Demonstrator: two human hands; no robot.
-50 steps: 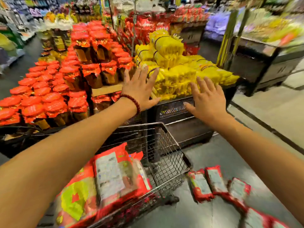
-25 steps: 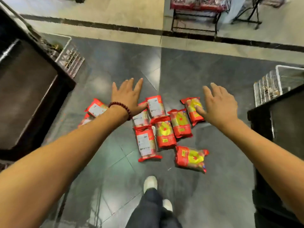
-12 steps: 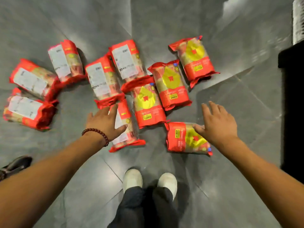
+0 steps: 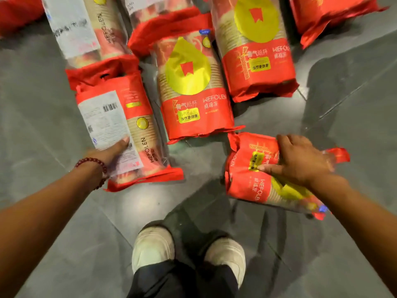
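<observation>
Red packs (image 4: 193, 87) on grey floor (image 4: 343, 104); left grip (image 4: 107, 152) clasps label-up pack (image 4: 137, 117), right grip (image 4: 300, 160) clasps sideways pack (image 4: 247, 186)

Taking the shoes (image 4: 152, 248) as the dial's centre on the floor (image 4: 64, 233), the label-up pack (image 4: 129, 125) lies lengthwise at eleven o'clock, with the left hand (image 4: 107, 153) on its near left edge. The crosswise pack (image 4: 247, 181) lies at one o'clock under the right hand (image 4: 300, 162). The middle pack (image 4: 193, 93) sits at twelve, behind and between them. The rear-right pack (image 4: 257, 57) lies just right of it. The rear-left pack (image 4: 86, 33) touches the label-up pack's far end. The corner pack (image 4: 328, 16) lies farthest, toward two.
</observation>
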